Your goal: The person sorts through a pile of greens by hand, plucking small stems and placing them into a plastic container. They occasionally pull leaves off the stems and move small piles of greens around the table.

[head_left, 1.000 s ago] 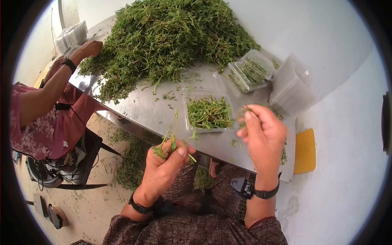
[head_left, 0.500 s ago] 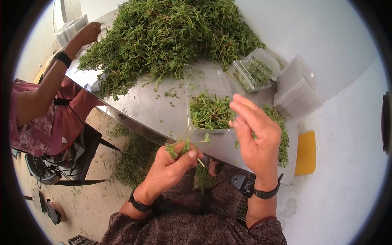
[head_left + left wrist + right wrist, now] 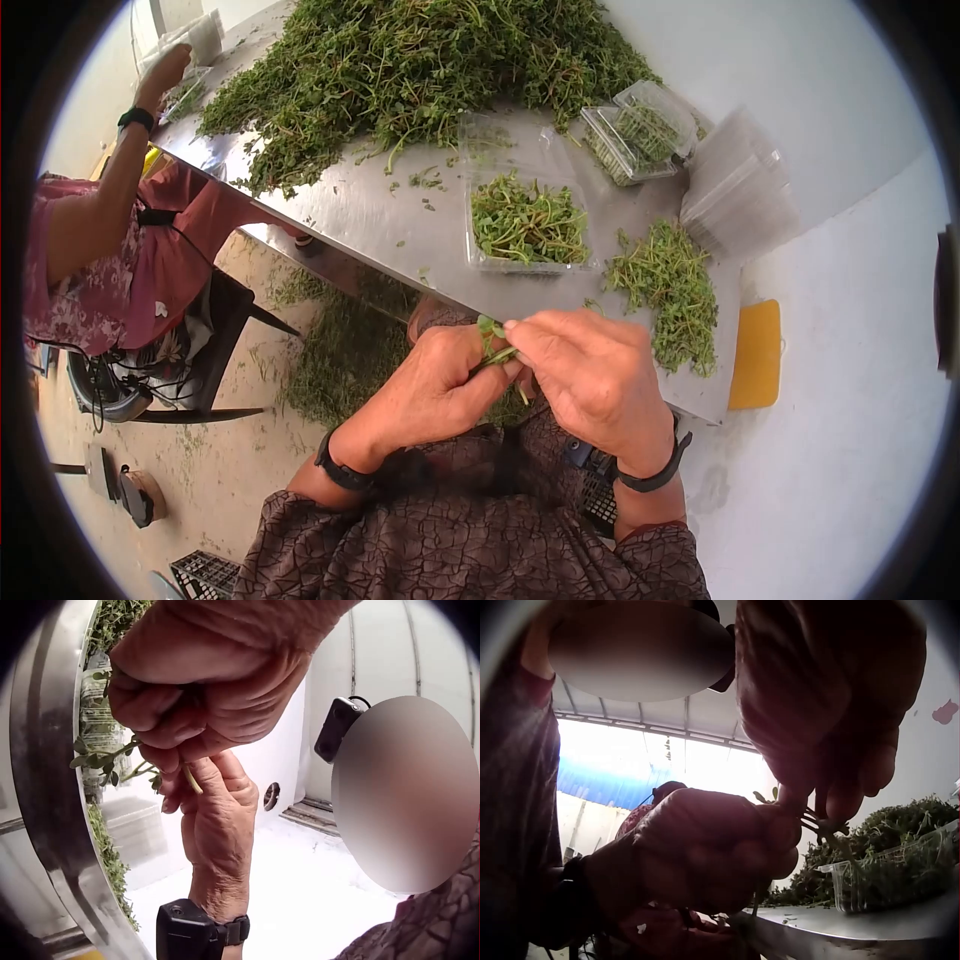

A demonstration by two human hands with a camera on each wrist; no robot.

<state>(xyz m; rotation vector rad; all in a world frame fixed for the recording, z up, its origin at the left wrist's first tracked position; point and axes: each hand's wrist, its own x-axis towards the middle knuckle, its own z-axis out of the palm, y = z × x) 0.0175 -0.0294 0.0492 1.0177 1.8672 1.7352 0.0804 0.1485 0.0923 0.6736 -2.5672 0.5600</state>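
Close together over my lap, just off the table's front edge, both hands meet at a few green leafy sprigs (image 3: 490,335). The left hand (image 3: 435,385) grips the sprigs with curled fingers and thumb. With thumb and fingertips, the right hand (image 3: 595,380) pinches the same stems from the other side. In the left wrist view, leaves (image 3: 97,759) stick out past the fingers and a cut stem (image 3: 192,778) points downward. Beyond the hands, a clear plastic box (image 3: 530,268) with its lid up holds cut sprigs (image 3: 528,220).
A large heap of greens (image 3: 420,80) covers the back of the metal table (image 3: 380,245). Rightward are a smaller pile (image 3: 670,300), another filled clear box (image 3: 603,150), stacked clear boxes (image 3: 735,190) and a yellow board (image 3: 757,355). Another person's arm (image 3: 100,220) reaches at left.
The right hand, which was raised beside the box, has come down and left to the left hand and now pinches the sprigs. The left hand has shifted right with them.
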